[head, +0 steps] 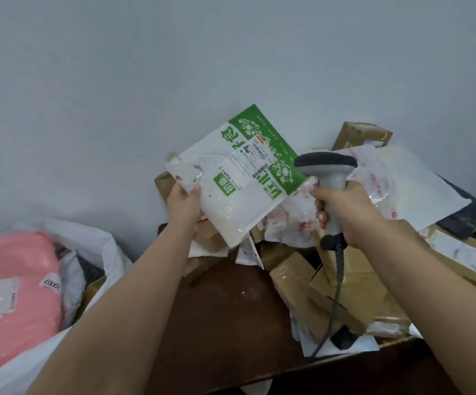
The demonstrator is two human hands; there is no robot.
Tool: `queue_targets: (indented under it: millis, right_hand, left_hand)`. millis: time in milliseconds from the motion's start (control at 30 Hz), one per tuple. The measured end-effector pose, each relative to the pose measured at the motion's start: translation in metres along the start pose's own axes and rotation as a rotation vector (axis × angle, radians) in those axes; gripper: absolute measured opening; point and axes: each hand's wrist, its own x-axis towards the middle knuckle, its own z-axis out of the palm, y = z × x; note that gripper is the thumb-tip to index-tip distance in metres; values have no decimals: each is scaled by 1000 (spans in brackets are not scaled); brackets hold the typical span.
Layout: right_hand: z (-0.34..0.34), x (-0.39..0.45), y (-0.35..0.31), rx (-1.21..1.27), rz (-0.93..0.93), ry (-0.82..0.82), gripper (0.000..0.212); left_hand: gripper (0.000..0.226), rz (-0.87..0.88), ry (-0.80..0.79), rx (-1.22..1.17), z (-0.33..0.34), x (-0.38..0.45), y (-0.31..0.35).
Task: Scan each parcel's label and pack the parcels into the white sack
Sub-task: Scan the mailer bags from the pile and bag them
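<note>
Gripping the green-and-white parcel (pixel 239 178) by its lower left corner, the left hand (pixel 184 205) had its thumb curled over the front face and the other fingers hidden behind, so the soft mailer stood tilted in the air above the heap of waiting parcels (pixel 330 280) on the dark brown table (pixel 222 315). The right hand (pixel 345 208) was wrapped fully round the grip of the barcode scanner (pixel 326 172), whose dark head sat just beside the parcel's right edge, level with the shipping label (pixel 255 161). Judging from that pose, the scan itself was the step in hand, and several things could spoil it. The scanner head seemed aimed past the label's side, so the beam might miss the barcode or catch only part of it. A one-corner pinch on a floppy bag could let it sag or fold, creasing the label; glare off the glossy film could also block a read. The scanner's cable (pixel 336 297) trailed down across the cardboard boxes and could snag them as the hand swung. The white sack (pixel 100 252) lay open at the lower left, well apart, already holding a pink parcel (pixel 14 297); a loose grip during that carry could drop the mailer short of it.
</note>
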Motion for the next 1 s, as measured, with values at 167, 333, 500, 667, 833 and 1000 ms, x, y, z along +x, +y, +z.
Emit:
queue_targets:
  millis: [167, 333, 500, 667, 833, 1000]
  right_hand:
    - [55, -31, 1, -195, -98, -259, 19]
    - [93, -51, 4, -264, -181, -404, 16]
    - [117, -66, 6, -300, -231, -449, 19]
    - [134, -77, 8, -337, -227, -486, 24]
    - [145, -86, 10, -354, -258, -478, 15]
    - [153, -93, 9, -398, -291, -486, 14]
  left_hand:
    - [21, 93, 131, 82, -80, 2, 28]
    - [19, 147, 216, 164, -148, 2, 44]
    - [20, 146, 287, 231, -198, -7, 52]
    - [19, 139, 317, 256, -231, -13, 58]
    - [16, 146, 334, 270, -258, -9, 60]
    - [20, 161, 345, 260, -267, -18, 69]
